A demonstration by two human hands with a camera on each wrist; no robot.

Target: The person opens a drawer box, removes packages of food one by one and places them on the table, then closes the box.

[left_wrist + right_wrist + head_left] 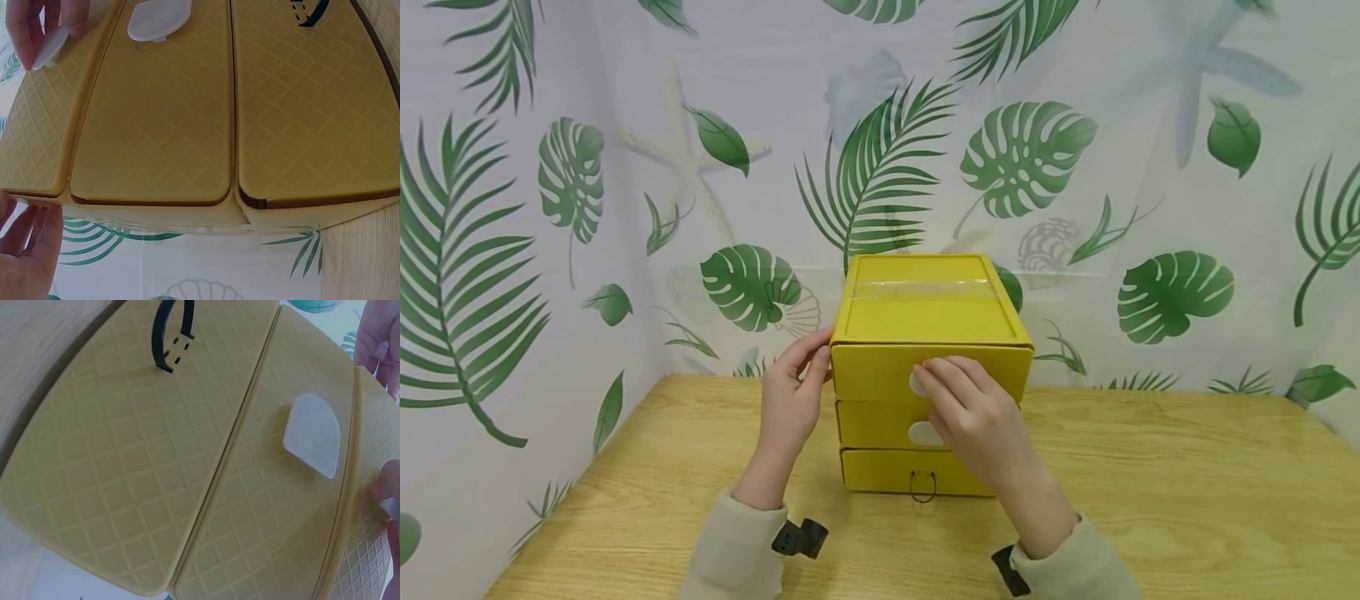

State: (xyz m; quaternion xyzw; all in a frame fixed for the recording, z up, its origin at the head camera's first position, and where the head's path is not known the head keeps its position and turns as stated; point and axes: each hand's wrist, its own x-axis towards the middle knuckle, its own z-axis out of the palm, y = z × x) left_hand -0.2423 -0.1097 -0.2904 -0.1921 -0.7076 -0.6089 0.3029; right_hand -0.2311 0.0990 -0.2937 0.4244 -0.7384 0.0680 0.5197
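A yellow three-drawer box stands on the table, its drawer fronts facing me. My right hand pinches the white pull of the top drawer between thumb and fingers. Against the upper left side of the box, my left hand rests its extended fingers near the front corner. The middle drawer carries a similar white pull, partly behind my right hand in the head view. On the bottom drawer is a black loop handle. All three fronts sit in the box.
Clear tape runs across the top of the box. Wood-grain table extends on both sides. A white backdrop with green leaf prints stands behind and to the sides. Both sleeves have black straps at the wrists.
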